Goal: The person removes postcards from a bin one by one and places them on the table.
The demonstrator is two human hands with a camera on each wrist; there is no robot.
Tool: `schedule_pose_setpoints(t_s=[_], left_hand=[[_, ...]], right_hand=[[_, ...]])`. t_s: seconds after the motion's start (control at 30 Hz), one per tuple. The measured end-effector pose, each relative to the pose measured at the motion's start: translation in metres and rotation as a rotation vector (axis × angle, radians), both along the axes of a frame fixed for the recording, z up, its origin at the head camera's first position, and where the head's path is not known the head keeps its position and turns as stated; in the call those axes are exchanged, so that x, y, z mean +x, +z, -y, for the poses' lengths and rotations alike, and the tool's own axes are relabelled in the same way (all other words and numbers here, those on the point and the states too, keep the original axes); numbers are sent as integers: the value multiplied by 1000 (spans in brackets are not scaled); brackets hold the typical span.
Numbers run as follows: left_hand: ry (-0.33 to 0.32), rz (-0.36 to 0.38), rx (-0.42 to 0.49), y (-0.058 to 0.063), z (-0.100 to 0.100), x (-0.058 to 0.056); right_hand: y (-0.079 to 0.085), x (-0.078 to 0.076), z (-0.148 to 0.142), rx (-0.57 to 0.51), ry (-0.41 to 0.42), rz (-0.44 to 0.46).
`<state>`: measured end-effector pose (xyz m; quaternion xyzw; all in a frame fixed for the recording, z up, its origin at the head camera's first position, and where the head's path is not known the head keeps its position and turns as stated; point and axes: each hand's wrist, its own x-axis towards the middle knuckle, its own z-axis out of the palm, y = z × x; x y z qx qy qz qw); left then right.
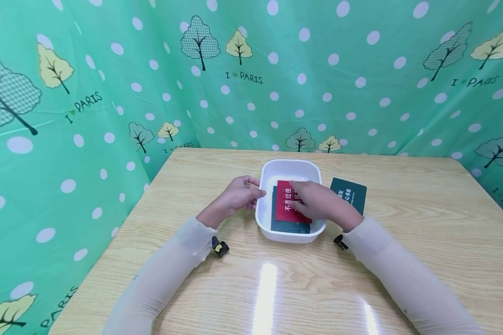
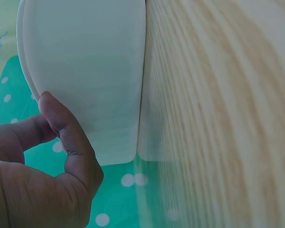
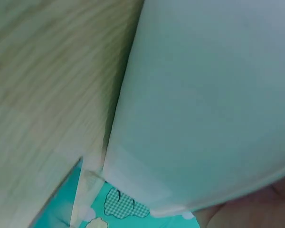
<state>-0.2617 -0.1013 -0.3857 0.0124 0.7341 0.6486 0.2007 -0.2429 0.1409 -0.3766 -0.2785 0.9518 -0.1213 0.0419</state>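
Observation:
A white plastic basin (image 1: pixel 291 238) stands on the wooden table. My left hand (image 1: pixel 240 195) holds its left rim, the thumb on the rim and the fingers bent beside the wall; the left wrist view shows this hand (image 2: pixel 61 161) against the basin's side (image 2: pixel 90 80). Inside lies a red booklet (image 1: pixel 282 214) with white characters, on top of dark green booklets (image 1: pixel 291 227). Reaching over the right rim, my right hand (image 1: pixel 318 200) rests on the red booklet, thumb and forefinger spread apart on its cover. Most of that hand (image 3: pixel 251 211) is hidden behind the basin in the right wrist view.
Another dark green booklet (image 1: pixel 354 193) lies on the table (image 1: pixel 419 209) just right of the basin, partly behind my right forearm. Black wrist straps (image 1: pixel 220 247) show at both sleeves. A green dotted curtain (image 1: pixel 276 93) hangs behind and to the left.

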Motion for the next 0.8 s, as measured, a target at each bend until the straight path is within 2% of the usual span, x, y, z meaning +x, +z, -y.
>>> schedule_pose_setpoints(t_s=[0.13,0.27,0.47,0.6,0.7,0.8], left_hand=[[1,-2,1,0,0,0],[1,-1,0,0,0,0],[-1,-8,1,-1,1,-1],[1,-12,6,-2,1,-1],[3,-10,9,-2,1,-1],[-1,-10,-1,-1,1,-1]], right_hand=[[-1,3,4,87,35,-14],[0,5,6,125,43,-4],[1,8,9,118,100,12],[1,12,11,74,131,14],[1,14,13,46,120,7],[-1,15,14,88,84,-6]])
